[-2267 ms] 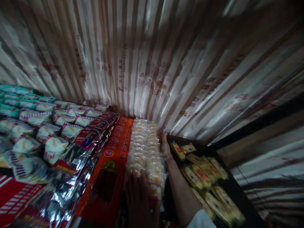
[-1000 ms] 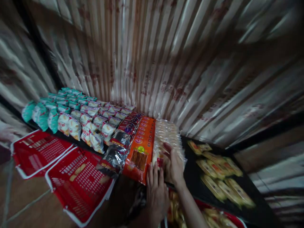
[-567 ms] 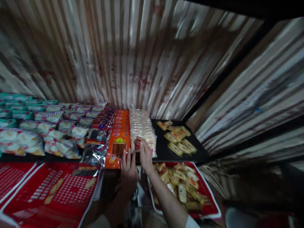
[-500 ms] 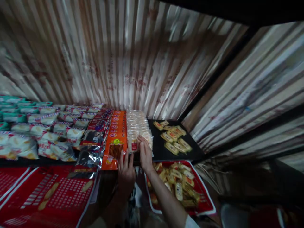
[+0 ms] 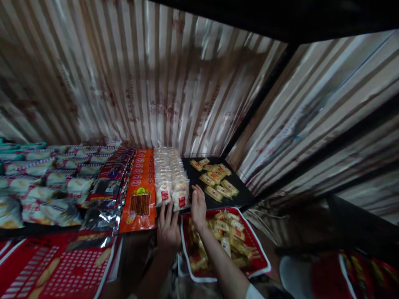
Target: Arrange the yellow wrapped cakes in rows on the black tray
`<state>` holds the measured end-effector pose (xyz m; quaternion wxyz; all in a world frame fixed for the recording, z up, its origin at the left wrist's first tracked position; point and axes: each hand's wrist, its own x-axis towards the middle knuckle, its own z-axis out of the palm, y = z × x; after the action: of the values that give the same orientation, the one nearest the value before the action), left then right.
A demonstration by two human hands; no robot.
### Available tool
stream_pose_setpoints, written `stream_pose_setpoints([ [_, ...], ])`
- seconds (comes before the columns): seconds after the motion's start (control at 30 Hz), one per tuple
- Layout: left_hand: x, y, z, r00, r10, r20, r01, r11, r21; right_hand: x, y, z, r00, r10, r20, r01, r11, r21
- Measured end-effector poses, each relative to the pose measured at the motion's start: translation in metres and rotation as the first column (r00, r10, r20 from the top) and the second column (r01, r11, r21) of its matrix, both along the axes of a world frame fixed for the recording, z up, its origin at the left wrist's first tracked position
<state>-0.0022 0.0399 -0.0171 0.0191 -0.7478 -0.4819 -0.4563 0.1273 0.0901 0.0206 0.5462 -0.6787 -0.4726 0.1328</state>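
Two rows of clear-wrapped white snack packets (image 5: 170, 176) with red labels stand on the black shelf. At their front edge is my left hand (image 5: 168, 228), fingers stretched out and spread, with the tips at the lower edge of the front packets. My right hand (image 5: 198, 206) is upright along the right side of the rows, its fingers straight and nothing visible in it. Whether either hand presses on the packets I cannot tell. An orange snack bag (image 5: 139, 195) with a window of brown sticks lies left of the rows.
Several gold-wrapped packets (image 5: 215, 178) lie on the black shelf (image 5: 241, 193) at right. Below sits a red basket (image 5: 262, 259) of similar packets. Dark shiny packs (image 5: 107, 182) and white snack bags (image 5: 50, 209) fill the left, above another red basket (image 5: 77, 265). Corrugated sheeting (image 5: 140, 83) rises behind.
The view has shifted right. My right hand has come off the front of the white packets to their right side, uncovering a second red label. My left hand stays at the front edge.
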Motion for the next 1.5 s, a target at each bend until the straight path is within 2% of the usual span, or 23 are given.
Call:
stream_pose_setpoints([
  [0.17,0.014,-0.006,0.004,0.985,-0.174,0.005,0.174,0.985,0.008,0.012,-0.007,-0.005,0.998,-0.028,0.051,0.026,0.999,0.038],
  [0.3,0.021,-0.009,0.005,0.958,-0.284,-0.031,0.284,0.959,-0.010,0.040,-0.018,-0.008,0.993,-0.075,0.088,0.066,0.992,0.105],
  [0.43,0.025,-0.011,0.007,0.947,-0.308,-0.090,0.299,0.949,-0.100,0.082,-0.029,-0.015,0.986,-0.141,0.086,0.127,0.980,0.150],
  [0.6,0.026,-0.009,0.013,0.939,-0.315,-0.139,0.292,0.942,-0.166,0.130,-0.046,-0.021,0.966,-0.239,0.098,0.227,0.967,0.119],
  [0.83,0.029,-0.010,0.015,0.949,-0.290,-0.121,0.271,0.950,-0.154,0.154,-0.072,-0.019,0.951,-0.310,0.013,0.310,0.951,-0.020],
  [1.07,0.020,-0.022,0.007,0.979,-0.194,-0.061,0.183,0.972,-0.144,0.149,-0.076,-0.021,0.976,-0.216,-0.001,0.216,0.975,-0.047],
  [1.27,0.021,-0.034,-0.002,0.996,-0.081,-0.032,0.076,0.986,-0.150,0.153,-0.064,-0.020,0.987,-0.104,0.119,0.100,0.994,0.034],
  [1.37,0.021,-0.040,-0.004,0.997,-0.018,-0.073,0.001,0.974,-0.226,0.156,-0.057,-0.019,0.980,-0.021,0.196,0.011,0.998,0.055],
  [1.5,0.019,-0.050,0.001,0.989,0.003,-0.145,-0.058,0.925,-0.377,0.157,-0.050,-0.018,0.962,0.080,0.262,-0.095,0.994,0.046],
])
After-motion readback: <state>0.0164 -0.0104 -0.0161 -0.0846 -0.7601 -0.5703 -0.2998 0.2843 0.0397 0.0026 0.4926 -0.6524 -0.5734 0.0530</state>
